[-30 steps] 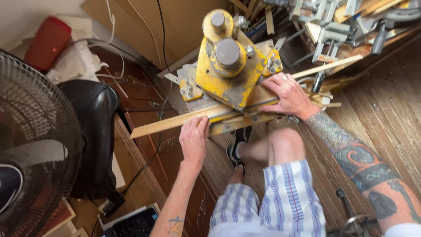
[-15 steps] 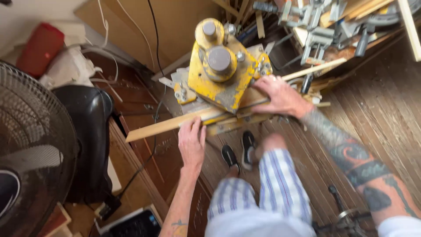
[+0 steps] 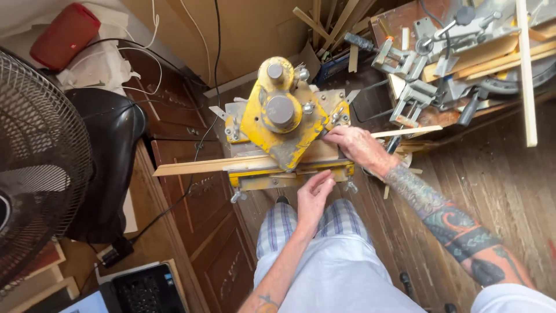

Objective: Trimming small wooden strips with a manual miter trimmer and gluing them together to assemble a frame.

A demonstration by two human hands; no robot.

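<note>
Head view: the right hand (image 3: 358, 146) presses flat on a wood strip (image 3: 197, 167) beside the yellow machine (image 3: 278, 124). Below the machine, the left hand (image 3: 314, 197) hangs open, holding nothing.

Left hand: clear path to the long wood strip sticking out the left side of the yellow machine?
Probably yes. The left hand hovers just below the machine's front rail, and the wood strip juts out bare to its left, with nothing over it. The right hand rests on the yellow machine, out of the way.
</note>
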